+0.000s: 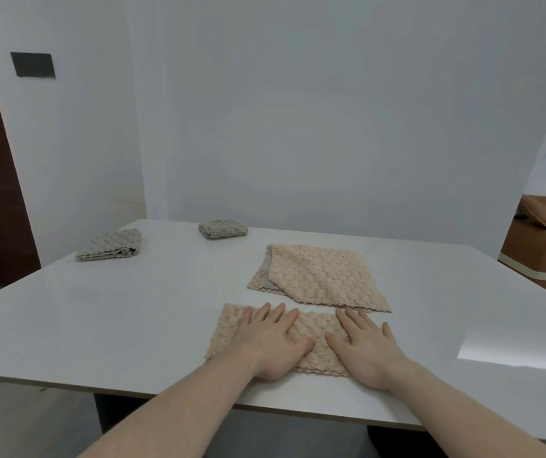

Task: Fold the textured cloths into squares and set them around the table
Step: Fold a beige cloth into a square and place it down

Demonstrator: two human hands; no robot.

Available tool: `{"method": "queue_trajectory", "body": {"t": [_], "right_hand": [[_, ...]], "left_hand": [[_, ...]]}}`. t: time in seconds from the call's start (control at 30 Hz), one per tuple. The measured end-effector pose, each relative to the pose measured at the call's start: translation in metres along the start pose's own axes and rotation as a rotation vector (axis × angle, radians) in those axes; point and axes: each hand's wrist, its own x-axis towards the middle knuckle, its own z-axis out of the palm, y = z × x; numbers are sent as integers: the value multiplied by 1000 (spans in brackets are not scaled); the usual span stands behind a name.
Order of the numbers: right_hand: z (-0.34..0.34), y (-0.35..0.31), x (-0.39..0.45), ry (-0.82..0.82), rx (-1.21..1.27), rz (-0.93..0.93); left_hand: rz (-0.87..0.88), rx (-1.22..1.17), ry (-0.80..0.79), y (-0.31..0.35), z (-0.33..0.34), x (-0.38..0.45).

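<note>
Spanning most of the view, the white bench carries four cloths. Largest is the beige cloth, lying open and slightly skewed beyond the hands, one corner turned over to show a grey underside. Nearer the front edge sits the beige strip, folded to a long band. Left hand and right hand lie flat on it, fingers straight, pressing, gripping nothing, close together but not touching. Two grey folded cloths rest far off: the looser one at the left edge, the tight square at the back.

Risks, as judged: the strip sits close to the bench edge, so a sliding press could drag it over. The pile is springy; layers may creep and spoil the square. The open cloth's turned corner could get folded in crooked.
</note>
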Motion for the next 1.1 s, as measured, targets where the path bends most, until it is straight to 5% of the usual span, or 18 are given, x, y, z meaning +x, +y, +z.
{"method": "queue_trajectory", "body": {"t": [0.43,0.63,1.1], "right_hand": [[-13,21,6,-82,-5,-47],[-11,19,-2,168,208,36],[-12,18,0,303,562,244]], "left_hand": [[-170,-62,33,-85,-10,-8],[-151,-112,139,-93,-2,-12],[-132,-183,138,-91,-7,-20]]}}
